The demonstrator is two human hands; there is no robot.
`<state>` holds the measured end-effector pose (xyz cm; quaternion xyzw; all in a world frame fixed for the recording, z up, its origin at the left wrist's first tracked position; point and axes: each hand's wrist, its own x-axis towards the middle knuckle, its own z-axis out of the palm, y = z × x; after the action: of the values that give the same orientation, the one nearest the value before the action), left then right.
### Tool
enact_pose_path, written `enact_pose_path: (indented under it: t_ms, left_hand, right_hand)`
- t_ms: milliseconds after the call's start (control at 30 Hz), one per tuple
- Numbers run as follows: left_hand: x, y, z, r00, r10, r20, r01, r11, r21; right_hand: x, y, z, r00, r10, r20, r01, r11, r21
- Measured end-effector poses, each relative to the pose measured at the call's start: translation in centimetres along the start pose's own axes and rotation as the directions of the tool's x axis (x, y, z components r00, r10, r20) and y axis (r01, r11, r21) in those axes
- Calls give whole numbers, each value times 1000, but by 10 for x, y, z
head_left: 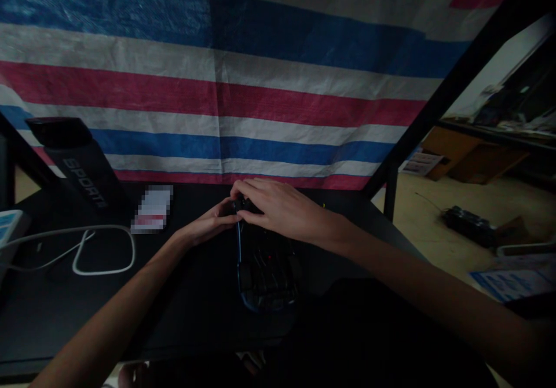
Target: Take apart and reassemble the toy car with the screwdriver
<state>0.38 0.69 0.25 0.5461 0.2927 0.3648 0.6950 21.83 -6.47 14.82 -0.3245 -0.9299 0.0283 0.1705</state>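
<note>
A toy car (269, 272) with a blue body edge lies upside down on the black table, its dark underside and wheels facing up. A small red spot shows on the underside. At the car's far left corner, my left hand (212, 220) is closed on its edge, thumb and fingers pressed near a small black part that looks like a wheel (242, 204). My right hand (278, 205) reaches over the far end from the right, its fingers curled round the same corner. It hides much of that end, and the dim light blurs detail.
On the left stand a black SPORT bottle (82, 162) and a blurred-out card-like item (153, 208). A white cable (104, 226) loops over the black table (191, 307). A striped tarp (260, 104) hangs behind, and a black frame post (408, 139) slants up at right.
</note>
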Motion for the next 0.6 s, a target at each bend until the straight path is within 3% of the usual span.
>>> enact_pose_path:
  t_ms: [200, 600]
  left_hand:
    - [0, 1, 0, 1000, 1, -14, -1, 1000, -1]
    - [1, 1, 1, 999, 12, 31, -13, 1000, 11]
  right_hand:
    - [-3, 6, -1, 992, -119, -32, 123, 940, 319]
    - [8, 8, 28, 993, -57, -103, 97, 892, 441]
